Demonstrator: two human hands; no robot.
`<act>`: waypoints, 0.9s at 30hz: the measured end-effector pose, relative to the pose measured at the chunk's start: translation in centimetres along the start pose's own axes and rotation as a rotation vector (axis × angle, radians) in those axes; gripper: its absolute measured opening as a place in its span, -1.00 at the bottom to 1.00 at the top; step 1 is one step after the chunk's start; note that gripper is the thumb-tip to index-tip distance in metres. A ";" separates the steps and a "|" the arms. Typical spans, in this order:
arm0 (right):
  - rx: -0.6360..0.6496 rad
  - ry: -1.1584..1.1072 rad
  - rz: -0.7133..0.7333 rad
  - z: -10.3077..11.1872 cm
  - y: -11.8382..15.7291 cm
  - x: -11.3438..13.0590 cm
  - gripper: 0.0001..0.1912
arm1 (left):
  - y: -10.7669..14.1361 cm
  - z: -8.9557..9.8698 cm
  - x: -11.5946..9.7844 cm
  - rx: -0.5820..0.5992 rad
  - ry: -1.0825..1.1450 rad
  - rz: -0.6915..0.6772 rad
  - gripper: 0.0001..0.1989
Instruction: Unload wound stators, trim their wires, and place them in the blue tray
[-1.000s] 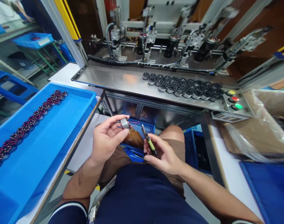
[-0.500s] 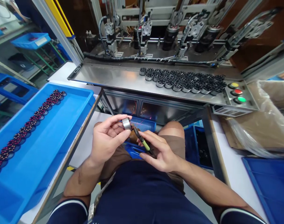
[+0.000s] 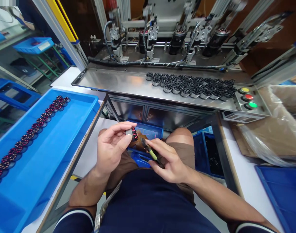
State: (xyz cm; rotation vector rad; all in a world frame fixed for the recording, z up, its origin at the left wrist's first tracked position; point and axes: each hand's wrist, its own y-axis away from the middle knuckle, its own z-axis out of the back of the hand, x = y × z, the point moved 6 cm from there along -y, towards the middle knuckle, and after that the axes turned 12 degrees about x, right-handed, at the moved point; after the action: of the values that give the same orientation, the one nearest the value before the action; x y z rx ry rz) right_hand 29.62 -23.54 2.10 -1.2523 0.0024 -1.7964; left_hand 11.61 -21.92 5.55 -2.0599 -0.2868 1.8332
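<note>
Between thumb and fingers, my left hand (image 3: 112, 145) grips a motor stator (image 3: 132, 133), a small ring with a metal band and dark and pink-red windings. Its wound face is turned to the right. A pair of cutting pliers (image 3: 151, 153) with black and yellow-green handles lies in my right hand (image 3: 169, 160), its fingers wrapped round the grips. The plier tip is just right of the stator, with a small gap. A thin wire seems to stick out from the stator towards the jaws. Whether the jaws are parted is too small to tell.
To the left, a blue tray (image 3: 72, 123) carries a long row of wound stators (image 3: 38, 124). Ahead, a metal shelf (image 3: 114, 77) bears several black-and-silver cores (image 3: 191, 85) beside a button panel (image 3: 247, 97). Below my hands stands a blue bin (image 3: 153, 129) with wire scraps.
My left hand has turned the stator, so its wound face shows more than its metal band. The pliers have moved slightly down and right, away from the stator.
</note>
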 end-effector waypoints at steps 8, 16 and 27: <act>0.005 0.007 0.050 -0.1 -1.0 0.5 -0.28 | 0.3 -0.2 -0.9 0.001 -0.102 -0.059 -0.82; -0.039 0.047 0.055 0.0 -0.9 0.4 -0.29 | 0.6 -0.2 -0.9 0.034 -0.143 -0.055 -0.77; -0.042 0.060 0.007 -0.2 -1.2 0.1 -0.26 | 0.8 -0.2 -1.0 0.043 -0.162 -0.053 -0.78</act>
State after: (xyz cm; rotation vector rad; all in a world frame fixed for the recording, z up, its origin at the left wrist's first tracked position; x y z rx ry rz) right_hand 28.70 -22.99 2.63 -1.2261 0.0788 -1.8357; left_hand 11.62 -23.07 6.12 -1.8606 -0.3384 1.9603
